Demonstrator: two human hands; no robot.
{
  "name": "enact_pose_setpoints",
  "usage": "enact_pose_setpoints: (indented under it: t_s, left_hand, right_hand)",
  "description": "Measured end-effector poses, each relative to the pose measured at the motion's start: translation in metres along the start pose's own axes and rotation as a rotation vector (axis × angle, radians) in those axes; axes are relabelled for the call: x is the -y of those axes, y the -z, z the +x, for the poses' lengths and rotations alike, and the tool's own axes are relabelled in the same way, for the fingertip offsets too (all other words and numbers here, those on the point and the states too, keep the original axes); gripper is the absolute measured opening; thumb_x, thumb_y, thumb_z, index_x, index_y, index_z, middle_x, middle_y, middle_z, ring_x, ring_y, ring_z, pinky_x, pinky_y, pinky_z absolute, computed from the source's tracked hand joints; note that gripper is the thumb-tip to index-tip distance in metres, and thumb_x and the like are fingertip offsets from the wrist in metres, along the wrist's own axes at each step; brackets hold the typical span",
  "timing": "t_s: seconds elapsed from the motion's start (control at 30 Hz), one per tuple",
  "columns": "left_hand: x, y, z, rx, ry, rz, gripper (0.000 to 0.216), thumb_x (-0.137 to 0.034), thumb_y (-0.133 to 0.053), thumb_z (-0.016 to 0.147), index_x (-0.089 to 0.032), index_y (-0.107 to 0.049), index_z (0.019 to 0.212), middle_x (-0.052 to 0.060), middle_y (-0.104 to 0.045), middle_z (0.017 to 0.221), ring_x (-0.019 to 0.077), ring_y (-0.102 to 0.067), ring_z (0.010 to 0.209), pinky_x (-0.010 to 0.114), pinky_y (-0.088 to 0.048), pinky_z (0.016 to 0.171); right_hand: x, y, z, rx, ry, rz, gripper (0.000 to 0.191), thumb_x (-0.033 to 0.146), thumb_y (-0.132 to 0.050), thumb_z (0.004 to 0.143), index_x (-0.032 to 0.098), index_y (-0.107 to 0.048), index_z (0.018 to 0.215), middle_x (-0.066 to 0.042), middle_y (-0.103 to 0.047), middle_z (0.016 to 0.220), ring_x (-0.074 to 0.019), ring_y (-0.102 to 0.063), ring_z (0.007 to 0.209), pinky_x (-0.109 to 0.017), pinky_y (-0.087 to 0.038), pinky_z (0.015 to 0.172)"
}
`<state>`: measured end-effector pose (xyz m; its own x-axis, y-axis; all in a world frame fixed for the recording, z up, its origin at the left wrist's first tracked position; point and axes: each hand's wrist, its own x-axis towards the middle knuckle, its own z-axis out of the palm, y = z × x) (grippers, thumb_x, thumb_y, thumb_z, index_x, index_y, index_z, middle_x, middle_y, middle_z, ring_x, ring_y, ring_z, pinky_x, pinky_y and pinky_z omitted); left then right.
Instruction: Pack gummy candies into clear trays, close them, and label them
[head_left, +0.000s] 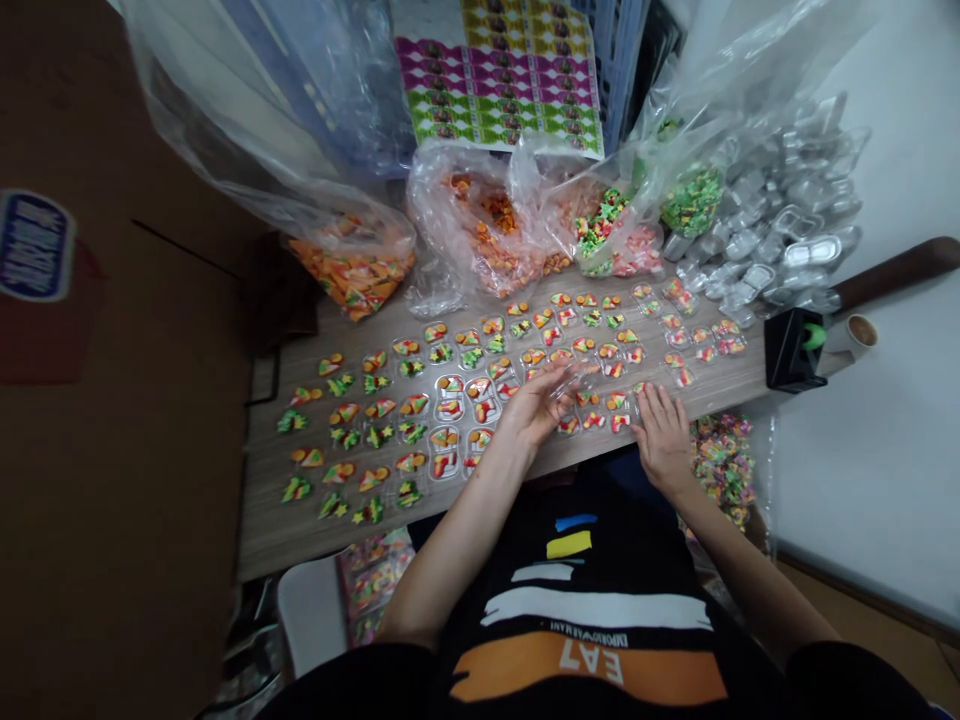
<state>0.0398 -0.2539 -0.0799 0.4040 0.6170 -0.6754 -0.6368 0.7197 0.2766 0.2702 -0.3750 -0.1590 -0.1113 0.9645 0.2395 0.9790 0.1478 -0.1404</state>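
Note:
Over the middle of the wooden table [360,545], my left hand [538,408] has its fingers closed on a clear plastic container [579,378]. It is see-through, so its exact shape is hard to make out. To its right, my right hand [663,438] lies with fingers stretched out near the table's front edge, its fingertips at a small filled container [639,390]. Rows of small clear two-part containers cover the tabletop around both hands. Orange wedge-shaped pieces with green or red-and-white pieces sit in them, such as this filled container [450,398] left of my left hand.
Along the back stand open bags of orange wedges [352,265], small orange pieces [495,230] and green pieces [694,200]. Behind them is a sticker sheet [502,90]. Empty clear containers [757,240] pile up at the right, near a black tape dispenser [793,350]. A cardboard box [112,450] stands left.

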Motion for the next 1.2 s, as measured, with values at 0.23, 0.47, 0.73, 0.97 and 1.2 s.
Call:
enact_pose_setpoints:
  t_s: [0.23, 0.47, 0.73, 0.97, 1.2]
  left_hand:
    - [-0.001, -0.003, -0.003, -0.011, -0.004, 0.007, 0.026, -0.001, -0.059, 0.083, -0.015, -0.062, 0.105, 0.004, -0.072, 0.090, 0.0106, -0.068, 0.062, 0.012, -0.047, 0.042]
    - [-0.002, -0.004, -0.008, -0.048, -0.021, 0.008, 0.020, 0.000, -0.058, 0.083, -0.014, -0.063, 0.096, 0.003, -0.071, 0.084, 0.0105, -0.067, 0.060, 0.012, -0.045, 0.040]
    - [-0.001, -0.003, -0.004, -0.030, -0.012, 0.014, 0.022, 0.000, -0.065, 0.080, -0.014, -0.064, 0.098, 0.005, -0.072, 0.090, 0.0103, -0.067, 0.062, 0.012, -0.047, 0.042]
    - [0.001, -0.004, 0.000, -0.033, -0.011, 0.031, 0.018, -0.001, -0.062, 0.082, -0.014, -0.064, 0.095, 0.005, -0.072, 0.090, 0.0113, -0.068, 0.062, 0.013, -0.048, 0.042]
    - [-0.002, -0.003, 0.002, -0.003, -0.014, 0.031, 0.018, -0.002, -0.060, 0.084, -0.014, -0.065, 0.097, 0.005, -0.073, 0.094, 0.0111, -0.068, 0.061, 0.014, -0.048, 0.041]
  right_hand:
    - [-0.010, 0.003, 0.004, -0.039, 0.009, 0.016, 0.055, 0.031, -0.040, 0.103, 0.017, -0.037, 0.157, -0.013, -0.049, 0.155, -0.0299, -0.031, 0.151, -0.054, -0.027, 0.120]
    - [-0.015, 0.012, 0.003, -0.135, -0.168, -0.014, 0.047, 0.034, -0.048, 0.100, 0.017, -0.052, 0.144, -0.019, -0.052, 0.149, -0.0323, -0.054, 0.125, -0.049, -0.045, 0.100]
    - [-0.032, 0.022, 0.034, -0.239, -0.180, 0.052, 0.048, 0.025, -0.051, 0.094, 0.020, -0.054, 0.142, -0.016, -0.056, 0.141, -0.0308, -0.053, 0.124, -0.049, -0.044, 0.104]
    - [-0.070, 0.009, 0.092, -0.327, -0.296, 0.038, 0.043, 0.028, -0.051, 0.093, 0.018, -0.059, 0.134, -0.018, -0.057, 0.136, -0.0323, -0.050, 0.126, -0.054, -0.039, 0.107]
    - [-0.078, 0.013, 0.119, -0.271, -0.339, 0.099, 0.041, 0.037, -0.051, 0.095, 0.017, -0.064, 0.128, -0.018, -0.060, 0.134, -0.0344, -0.049, 0.124, -0.058, -0.037, 0.108]
